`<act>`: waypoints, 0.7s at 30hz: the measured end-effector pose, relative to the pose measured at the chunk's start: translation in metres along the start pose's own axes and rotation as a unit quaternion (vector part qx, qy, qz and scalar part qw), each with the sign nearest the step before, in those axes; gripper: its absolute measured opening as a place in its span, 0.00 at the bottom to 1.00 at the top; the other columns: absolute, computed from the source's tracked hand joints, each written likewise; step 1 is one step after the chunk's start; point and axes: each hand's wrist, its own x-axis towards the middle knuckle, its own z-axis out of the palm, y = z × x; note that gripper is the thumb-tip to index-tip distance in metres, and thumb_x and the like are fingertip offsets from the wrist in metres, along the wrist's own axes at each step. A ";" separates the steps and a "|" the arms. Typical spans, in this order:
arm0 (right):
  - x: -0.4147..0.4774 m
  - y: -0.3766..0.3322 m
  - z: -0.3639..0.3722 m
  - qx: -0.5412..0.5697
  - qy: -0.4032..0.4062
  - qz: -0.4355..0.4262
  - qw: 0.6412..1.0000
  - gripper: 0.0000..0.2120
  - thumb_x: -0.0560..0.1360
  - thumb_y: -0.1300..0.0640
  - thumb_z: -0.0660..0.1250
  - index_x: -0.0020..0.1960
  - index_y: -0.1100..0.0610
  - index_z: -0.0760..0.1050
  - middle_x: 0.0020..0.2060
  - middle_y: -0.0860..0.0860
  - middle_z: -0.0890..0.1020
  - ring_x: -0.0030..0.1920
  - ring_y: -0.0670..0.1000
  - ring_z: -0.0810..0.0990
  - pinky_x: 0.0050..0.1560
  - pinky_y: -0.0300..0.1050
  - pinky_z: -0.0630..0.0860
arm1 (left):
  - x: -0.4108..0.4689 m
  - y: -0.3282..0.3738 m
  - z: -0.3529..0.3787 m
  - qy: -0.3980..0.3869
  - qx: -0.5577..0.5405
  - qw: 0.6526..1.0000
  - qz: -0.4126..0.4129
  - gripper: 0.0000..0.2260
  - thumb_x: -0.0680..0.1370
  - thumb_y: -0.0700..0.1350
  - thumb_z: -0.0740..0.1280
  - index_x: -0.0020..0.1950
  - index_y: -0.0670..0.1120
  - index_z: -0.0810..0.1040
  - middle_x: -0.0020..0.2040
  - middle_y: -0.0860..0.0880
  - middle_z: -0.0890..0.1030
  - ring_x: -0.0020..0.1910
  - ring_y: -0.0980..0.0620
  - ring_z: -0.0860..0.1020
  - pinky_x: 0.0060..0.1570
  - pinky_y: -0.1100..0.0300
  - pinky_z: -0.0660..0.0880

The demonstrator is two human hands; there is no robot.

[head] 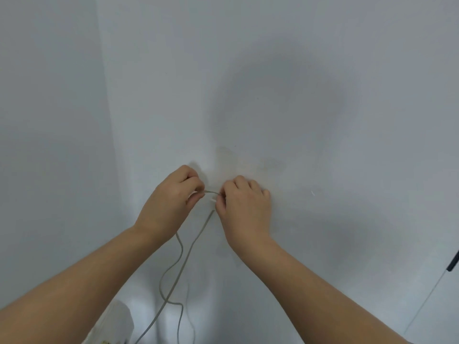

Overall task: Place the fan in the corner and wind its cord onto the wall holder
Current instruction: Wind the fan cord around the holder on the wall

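A thin grey cord (pixel 185 254) hangs in two strands down the white wall from between my hands. My left hand (pixel 171 197) pinches one part of the cord at the wall. My right hand (pixel 244 202) pinches the cord just to the right, with a short arc of cord spanning between them. A small white piece (pixel 213 200), perhaps the wall holder, shows between my fingers; most of it is hidden. The white top of the fan (pixel 116 324) peeks in at the bottom left, near the wall corner.
Two white walls meet in a corner (pixel 109 120) to the left of my hands. At the far right edge a door or panel line with a dark handle (pixel 453 263) is visible. The floor is out of view.
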 end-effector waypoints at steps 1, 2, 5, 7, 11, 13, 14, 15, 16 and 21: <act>0.000 0.003 -0.001 -0.008 -0.003 -0.010 1.000 0.08 0.65 0.57 0.74 0.35 0.55 0.75 0.33 0.50 0.78 0.33 0.54 0.75 0.35 0.46 0.66 | 0.000 0.002 0.003 0.004 -0.019 1.000 -0.017 0.05 0.73 0.34 0.71 0.46 0.41 0.80 0.46 0.49 0.77 0.39 0.55 0.74 0.40 0.61 0.76; 0.001 0.005 -0.002 -0.016 -0.006 -0.017 1.000 0.09 0.63 0.59 0.75 0.34 0.56 0.74 0.32 0.51 0.77 0.32 0.54 0.75 0.33 0.44 0.65 | 0.000 0.005 0.006 0.012 -0.046 0.998 -0.039 0.07 0.73 0.33 0.70 0.48 0.42 0.80 0.47 0.50 0.77 0.40 0.59 0.74 0.43 0.66 0.75; 0.004 0.009 -0.006 -0.018 -0.002 -0.031 0.999 0.12 0.60 0.62 0.76 0.36 0.56 0.73 0.31 0.51 0.77 0.29 0.54 0.75 0.31 0.42 0.61 | 0.006 0.015 0.005 0.054 -0.179 0.967 -0.174 0.09 0.75 0.32 0.67 0.49 0.45 0.80 0.45 0.54 0.80 0.42 0.64 0.77 0.43 0.72 0.75; 0.005 0.009 -0.008 -0.013 -0.006 -0.036 0.999 0.11 0.62 0.62 0.74 0.39 0.56 0.73 0.32 0.51 0.78 0.31 0.55 0.75 0.31 0.42 0.60 | 0.007 0.015 0.001 0.069 -0.278 0.916 -0.282 0.07 0.77 0.34 0.66 0.47 0.45 0.80 0.43 0.51 0.82 0.36 0.63 0.80 0.35 0.71 0.76; 0.005 0.008 -0.014 -0.002 -0.037 -0.047 0.998 0.07 0.68 0.63 0.68 0.45 0.55 0.74 0.39 0.51 0.79 0.38 0.56 0.77 0.34 0.44 0.62 | -0.005 -0.004 -0.002 -0.001 -0.282 0.903 -0.323 0.03 0.77 0.43 0.68 0.43 0.46 0.80 0.35 0.51 0.82 0.21 0.53 0.76 0.23 0.65 0.71; 0.006 0.009 -0.019 0.024 -0.071 -0.042 0.996 0.07 0.72 0.63 0.63 0.48 0.54 0.72 0.42 0.51 0.78 0.41 0.54 0.74 0.36 0.45 0.63 | -0.013 -0.016 -0.001 -0.066 -0.280 0.897 -0.336 0.11 0.77 0.48 0.68 0.36 0.44 0.78 0.26 0.50 0.79 0.19 0.52 0.71 0.25 0.63 0.70; 0.006 0.010 -0.022 0.041 -0.081 -0.035 0.995 0.07 0.73 0.64 0.61 0.48 0.54 0.71 0.43 0.50 0.78 0.40 0.54 0.72 0.37 0.45 0.63 | -0.017 -0.021 0.000 -0.091 -0.284 0.889 -0.347 0.16 0.77 0.50 0.67 0.33 0.43 0.77 0.24 0.49 0.75 0.20 0.52 0.70 0.28 0.60 0.71; 0.006 0.011 -0.023 0.056 -0.084 -0.028 0.994 0.08 0.73 0.64 0.60 0.48 0.53 0.71 0.43 0.50 0.77 0.40 0.54 0.70 0.37 0.45 0.62 | -0.022 -0.025 0.001 -0.108 -0.288 0.882 -0.356 0.18 0.78 0.51 0.65 0.32 0.43 0.76 0.23 0.49 0.73 0.21 0.52 0.70 0.31 0.57 0.73; 0.006 0.012 -0.025 0.068 -0.086 -0.024 0.994 0.08 0.73 0.64 0.60 0.47 0.53 0.71 0.43 0.50 0.77 0.40 0.53 0.70 0.37 0.45 0.63 | -0.025 -0.027 0.003 -0.115 -0.297 0.876 -0.362 0.19 0.79 0.51 0.63 0.31 0.44 0.75 0.23 0.50 0.71 0.23 0.52 0.69 0.33 0.54 0.74; 0.006 0.023 -0.026 0.168 -0.135 -0.037 0.976 0.07 0.71 0.63 0.61 0.43 0.52 0.71 0.41 0.48 0.75 0.45 0.52 0.73 0.41 0.46 0.69 | -0.016 -0.012 0.009 -0.079 -0.253 0.916 -0.301 0.19 0.81 0.49 0.58 0.32 0.47 0.73 0.26 0.54 0.68 0.27 0.55 0.65 0.33 0.58 0.64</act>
